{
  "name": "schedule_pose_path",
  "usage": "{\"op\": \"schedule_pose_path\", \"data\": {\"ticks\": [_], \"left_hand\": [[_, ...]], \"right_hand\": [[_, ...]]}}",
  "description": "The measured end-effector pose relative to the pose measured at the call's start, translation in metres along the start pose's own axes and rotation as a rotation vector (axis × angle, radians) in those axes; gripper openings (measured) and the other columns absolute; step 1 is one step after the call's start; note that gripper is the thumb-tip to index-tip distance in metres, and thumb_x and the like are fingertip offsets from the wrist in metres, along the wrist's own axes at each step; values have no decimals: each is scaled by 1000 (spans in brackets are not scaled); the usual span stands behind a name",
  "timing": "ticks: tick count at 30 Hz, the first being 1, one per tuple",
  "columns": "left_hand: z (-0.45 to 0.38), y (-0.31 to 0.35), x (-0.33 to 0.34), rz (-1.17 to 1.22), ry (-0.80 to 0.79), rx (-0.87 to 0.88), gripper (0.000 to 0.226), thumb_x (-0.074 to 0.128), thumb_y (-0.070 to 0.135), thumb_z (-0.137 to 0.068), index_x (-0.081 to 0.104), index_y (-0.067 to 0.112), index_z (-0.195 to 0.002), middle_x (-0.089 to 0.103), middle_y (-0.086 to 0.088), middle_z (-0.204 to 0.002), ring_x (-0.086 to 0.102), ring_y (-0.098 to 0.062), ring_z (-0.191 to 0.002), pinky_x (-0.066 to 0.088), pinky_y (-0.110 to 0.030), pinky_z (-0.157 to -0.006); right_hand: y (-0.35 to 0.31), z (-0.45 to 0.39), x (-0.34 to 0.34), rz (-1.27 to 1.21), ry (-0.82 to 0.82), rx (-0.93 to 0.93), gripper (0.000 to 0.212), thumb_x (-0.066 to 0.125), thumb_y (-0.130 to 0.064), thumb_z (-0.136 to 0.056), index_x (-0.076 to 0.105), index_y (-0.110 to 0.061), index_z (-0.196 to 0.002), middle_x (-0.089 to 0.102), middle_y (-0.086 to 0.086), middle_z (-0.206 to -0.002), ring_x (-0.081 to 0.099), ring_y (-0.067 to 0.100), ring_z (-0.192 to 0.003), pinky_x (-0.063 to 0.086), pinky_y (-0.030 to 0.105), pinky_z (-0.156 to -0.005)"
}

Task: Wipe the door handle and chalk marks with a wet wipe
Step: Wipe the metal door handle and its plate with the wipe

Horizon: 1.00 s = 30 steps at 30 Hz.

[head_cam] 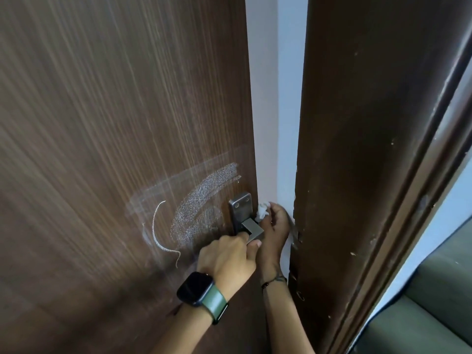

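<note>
A brown wooden door (102,111) fills the left of the view, with white chalk marks (194,208) smeared and scribbled beside the lock. The metal door handle (251,228) sits on a steel plate (240,205) near the door's edge. My left hand (229,256), with a dark watch on a green strap, grips the handle's lever from below. My right hand (275,226) holds a crumpled white wet wipe (263,212) against the door's edge, just right of the handle.
The door stands ajar; a pale wall (278,98) shows through the gap. A dark brown door frame (370,149) with chipped paint rises on the right. Beyond it, at the lower right, lies a grey-green cushioned seat (434,315).
</note>
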<state>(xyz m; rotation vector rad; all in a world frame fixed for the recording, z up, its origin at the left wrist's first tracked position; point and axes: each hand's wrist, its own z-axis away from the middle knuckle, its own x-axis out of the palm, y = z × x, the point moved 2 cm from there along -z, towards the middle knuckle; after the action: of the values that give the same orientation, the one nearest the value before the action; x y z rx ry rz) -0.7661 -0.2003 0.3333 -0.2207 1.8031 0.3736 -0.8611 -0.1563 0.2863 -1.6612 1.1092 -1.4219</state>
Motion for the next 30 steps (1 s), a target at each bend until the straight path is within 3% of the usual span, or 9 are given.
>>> {"op": "schedule_pose_path", "data": {"ticks": [3, 7, 11, 16, 20, 23, 25, 27, 30], "left_hand": [[-4, -3, 2, 3, 16, 6, 36, 31, 50, -91, 52, 22, -100, 69, -11, -97, 63, -36, -90, 35, -33, -61], [-7, -8, 5, 0, 38, 0, 36, 31, 51, -90, 52, 24, -100, 70, -9, -94, 64, -35, -87, 35, -32, -59], [-10, -12, 6, 4, 67, -10, 37, 31, 52, -89, 53, 23, -95, 70, -9, -90, 65, -34, -84, 36, -32, -58], [-14, -14, 7, -3, 97, -20, 36, 32, 50, -89, 55, 22, -92, 71, -9, -88, 66, -34, -82, 36, -31, -57], [-17, -15, 8, -13, 102, -33, 36, 31, 50, -89, 55, 23, -93, 71, -8, -89, 66, -34, -82, 36, -31, -57], [-18, -17, 9, -22, 102, -48, 37, 31, 51, -89, 54, 22, -92, 70, -8, -89, 66, -34, -83, 35, -32, -57], [-18, -17, 10, -11, 100, -44, 36, 31, 50, -89, 54, 22, -92, 70, -8, -89, 66, -33, -82, 35, -31, -57], [-19, -18, 11, -4, 107, -46, 37, 31, 51, -89, 54, 23, -92, 70, -7, -88, 66, -32, -81, 35, -31, -56], [-19, -17, 12, -6, 115, -51, 36, 31, 51, -89, 54, 23, -90, 70, -7, -86, 66, -32, -80, 35, -30, -56]], "right_hand": [[0, -14, 8, 4, -8, 51, 21, 56, -1, -89, 67, -18, -93, 68, -4, -93, 63, 6, -86, 51, 10, -69], [3, -28, 19, -64, -38, 174, 23, 63, -13, -87, 72, -31, -75, 71, -8, -88, 66, 12, -88, 55, 21, -72], [3, -36, 24, 8, -129, 153, 23, 56, -11, -91, 66, -30, -82, 67, -10, -87, 62, 8, -85, 53, 15, -68], [0, -36, 26, 31, -201, 193, 23, 52, -11, -92, 66, -26, -84, 68, 4, -95, 62, 22, -94, 51, 36, -82], [-1, -38, 29, 27, -223, 203, 17, 54, -14, -92, 67, -25, -92, 67, 2, -101, 62, 19, -97, 52, 33, -81], [-1, -45, 36, 63, -163, 225, 18, 55, -11, -90, 56, -21, -106, 61, -1, -102, 58, 17, -95, 53, 27, -77], [0, -47, 38, 93, -161, 246, 14, 53, -12, -91, 52, -20, -102, 58, 1, -96, 56, 19, -92, 50, 24, -70], [-1, -49, 39, 117, -209, 248, 9, 49, -15, -94, 55, -21, -97, 60, 5, -96, 56, 21, -91, 49, 29, -74], [-4, -50, 42, 160, -306, 199, 16, 44, -17, -97, 59, -18, -96, 62, 5, -94, 56, 19, -87, 48, 25, -70]]}}
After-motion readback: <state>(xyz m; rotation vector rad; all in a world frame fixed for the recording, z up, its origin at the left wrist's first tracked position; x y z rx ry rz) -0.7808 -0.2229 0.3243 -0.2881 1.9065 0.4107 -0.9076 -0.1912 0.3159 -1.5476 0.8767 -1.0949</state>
